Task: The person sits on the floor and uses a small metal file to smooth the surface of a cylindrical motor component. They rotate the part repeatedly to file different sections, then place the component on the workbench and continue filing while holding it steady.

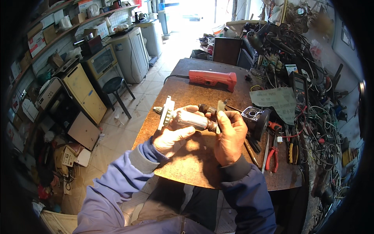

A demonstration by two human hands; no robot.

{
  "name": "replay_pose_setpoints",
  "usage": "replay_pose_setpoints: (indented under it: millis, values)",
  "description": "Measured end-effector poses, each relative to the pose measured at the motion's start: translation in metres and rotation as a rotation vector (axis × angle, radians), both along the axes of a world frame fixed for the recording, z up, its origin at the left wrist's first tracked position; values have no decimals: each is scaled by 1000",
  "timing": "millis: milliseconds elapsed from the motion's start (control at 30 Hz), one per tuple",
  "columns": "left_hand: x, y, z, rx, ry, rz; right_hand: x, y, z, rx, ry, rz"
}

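- Our bare left hand (171, 139) cups upward, thumb stretched rightward.
- Our bare right hand (231, 136) pinches, fingers curled.
- Our blue-sleeved forearms (117, 177) angle inward.

A round black stool (113, 84) stands on the tiled floor (144, 93), beside a yellow cabinet (85, 91). Behind the stool there is a white appliance (129, 56). On the right lies a heap of tangled cables (326, 156).

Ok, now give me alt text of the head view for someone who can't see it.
A person's left hand supports a motor armature above a brown worktable, while the right hand pinches a small pale piece at its end. Beyond lies a red tool housing; pliers and tangled wires crowd the right side.
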State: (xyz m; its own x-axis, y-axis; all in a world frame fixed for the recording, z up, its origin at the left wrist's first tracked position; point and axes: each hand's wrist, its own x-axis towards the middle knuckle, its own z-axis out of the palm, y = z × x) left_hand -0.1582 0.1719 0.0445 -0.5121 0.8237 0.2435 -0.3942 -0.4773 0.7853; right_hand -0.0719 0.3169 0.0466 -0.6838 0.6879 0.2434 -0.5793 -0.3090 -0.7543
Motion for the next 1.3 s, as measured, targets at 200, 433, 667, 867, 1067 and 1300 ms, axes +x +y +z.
replay_pose_setpoints:
  millis: [200, 433, 667, 867, 1067, 1300]
  values:
    - [-3, -2, 5, -5, -57, 12, 1, 7, 1, 200, -31, -183]
    - [-14, -6, 2, 17, -163, 62, 8, 0, 10, 230, -72, -85]
    - [-9, -5, 6, 67, -176, 121, 9, -2, 7, 257, -96, -86]
    - [-11, -5, -1, 31, -142, 183, 5, 0, -4, 363, -46, 7]
    - [-12, -4, -3, -6, -106, 157, 3, -4, -8, 334, -81, 38]
    - [-5, 0, -1, 23, -101, 137, -2, -8, -16, 314, -94, -20]
